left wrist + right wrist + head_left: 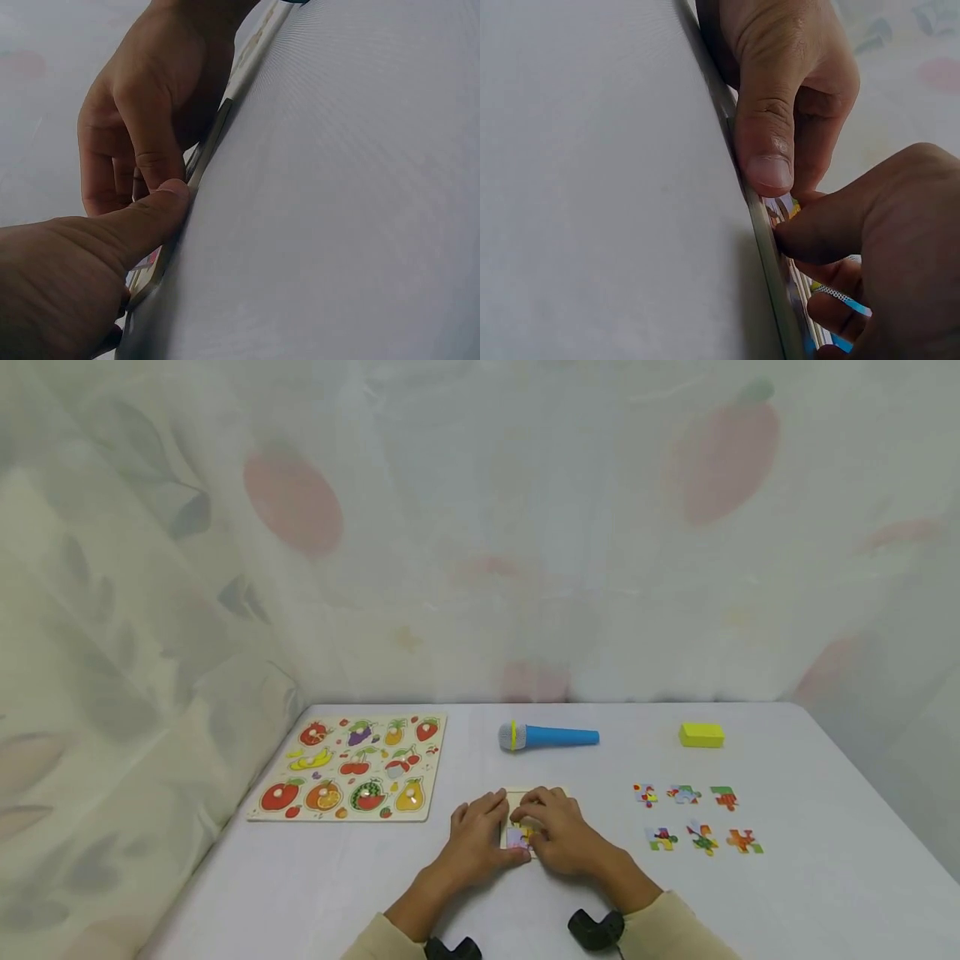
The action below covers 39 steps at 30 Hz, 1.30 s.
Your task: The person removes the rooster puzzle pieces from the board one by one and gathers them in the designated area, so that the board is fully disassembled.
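Observation:
A small jigsaw tray (515,797) with a pale rim lies flat between the two hands. My left hand (476,843) holds its left side, fingers along that edge and the thumb on the near rim. Inside the tray, a lilac and yellow patch of puzzle (517,837) shows between the hands. My right hand (567,837) reaches over the tray from the right, fingers bent down. Its thumb (821,231) and fingertips pinch at a puzzle piece, mostly hidden beneath them. In the left wrist view the left thumb (154,217) meets the tray edge just below the right fingers.
Several loose jigsaw pieces (703,838) lie in two rows to the right. Behind the hands are a blue toy microphone (561,737) and, farther right, a yellow block (701,735). A wooden fruit puzzle board (341,785) occupies the back left of the white table (300,893).

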Tool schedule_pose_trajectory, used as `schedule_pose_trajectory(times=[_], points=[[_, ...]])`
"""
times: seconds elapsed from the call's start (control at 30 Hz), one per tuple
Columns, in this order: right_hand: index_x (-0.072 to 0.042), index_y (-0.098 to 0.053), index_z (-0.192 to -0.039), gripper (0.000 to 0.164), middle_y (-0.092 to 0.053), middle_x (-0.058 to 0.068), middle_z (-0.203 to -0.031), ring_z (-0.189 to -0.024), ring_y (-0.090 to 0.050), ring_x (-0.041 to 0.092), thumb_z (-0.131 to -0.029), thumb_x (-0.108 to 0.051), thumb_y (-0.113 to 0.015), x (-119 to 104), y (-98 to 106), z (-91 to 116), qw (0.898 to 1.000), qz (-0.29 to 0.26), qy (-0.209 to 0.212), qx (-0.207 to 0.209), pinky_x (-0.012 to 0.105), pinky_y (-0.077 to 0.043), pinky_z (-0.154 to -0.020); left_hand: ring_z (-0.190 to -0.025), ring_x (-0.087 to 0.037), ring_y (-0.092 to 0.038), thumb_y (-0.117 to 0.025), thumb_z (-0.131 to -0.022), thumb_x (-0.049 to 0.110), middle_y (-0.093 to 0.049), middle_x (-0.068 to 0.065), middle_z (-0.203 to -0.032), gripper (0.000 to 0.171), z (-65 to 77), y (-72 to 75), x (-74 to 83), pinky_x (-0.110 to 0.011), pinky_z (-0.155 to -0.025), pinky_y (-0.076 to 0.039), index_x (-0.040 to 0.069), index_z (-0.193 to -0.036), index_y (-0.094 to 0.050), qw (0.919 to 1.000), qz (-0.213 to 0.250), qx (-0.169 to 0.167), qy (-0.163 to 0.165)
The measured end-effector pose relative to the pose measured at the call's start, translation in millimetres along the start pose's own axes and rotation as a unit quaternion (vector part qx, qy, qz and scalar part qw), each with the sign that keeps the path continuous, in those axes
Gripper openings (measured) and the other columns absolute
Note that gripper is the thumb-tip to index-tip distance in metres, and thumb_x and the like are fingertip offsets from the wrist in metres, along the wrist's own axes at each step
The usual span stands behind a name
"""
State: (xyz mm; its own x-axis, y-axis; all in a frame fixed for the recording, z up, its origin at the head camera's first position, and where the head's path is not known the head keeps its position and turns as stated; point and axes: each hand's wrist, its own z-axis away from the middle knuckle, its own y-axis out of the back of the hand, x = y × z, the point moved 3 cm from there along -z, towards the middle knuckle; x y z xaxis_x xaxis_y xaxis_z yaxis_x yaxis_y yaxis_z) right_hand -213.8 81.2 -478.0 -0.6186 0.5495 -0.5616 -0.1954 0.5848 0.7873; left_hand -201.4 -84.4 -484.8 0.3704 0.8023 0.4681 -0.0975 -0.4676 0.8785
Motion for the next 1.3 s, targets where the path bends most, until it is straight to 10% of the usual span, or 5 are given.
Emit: schedule_pose_trajectory(times=[1.0,1.3], points=[[-0.009,-0.062,-0.130,0.042,-0.055,-0.008,-0.113,-0.101,-0.044,0.008,-0.089,-0.005,-0.062,-9.4,2.1,0.5,0.997,0.014,0.066,-0.024,0.037,-0.038,-0.086,-0.135,-0.030,-0.034,-0.079,-0.076,0.047,-0.042,-0.012,-0.146,0.078,1.0,2.8,-0.8,-0.060,-0.104,-0.016,0.002,-0.135,-0.054,0.9999,0.017,0.001,0.001],[-0.012,-0.064,-0.128,0.049,-0.061,-0.007,-0.116,-0.103,-0.052,0.009,-0.081,-0.006,-0.072,-6.8,8.9,4.4,0.995,0.004,0.076,0.056,0.045,-0.034,-0.081,-0.134,-0.029,-0.035,-0.078,-0.076,0.049,-0.042,-0.012,-0.146,0.076,1.3,2.3,0.4,-0.060,-0.104,-0.017,0.006,-0.135,-0.056,0.9998,0.020,0.001,-0.001]])
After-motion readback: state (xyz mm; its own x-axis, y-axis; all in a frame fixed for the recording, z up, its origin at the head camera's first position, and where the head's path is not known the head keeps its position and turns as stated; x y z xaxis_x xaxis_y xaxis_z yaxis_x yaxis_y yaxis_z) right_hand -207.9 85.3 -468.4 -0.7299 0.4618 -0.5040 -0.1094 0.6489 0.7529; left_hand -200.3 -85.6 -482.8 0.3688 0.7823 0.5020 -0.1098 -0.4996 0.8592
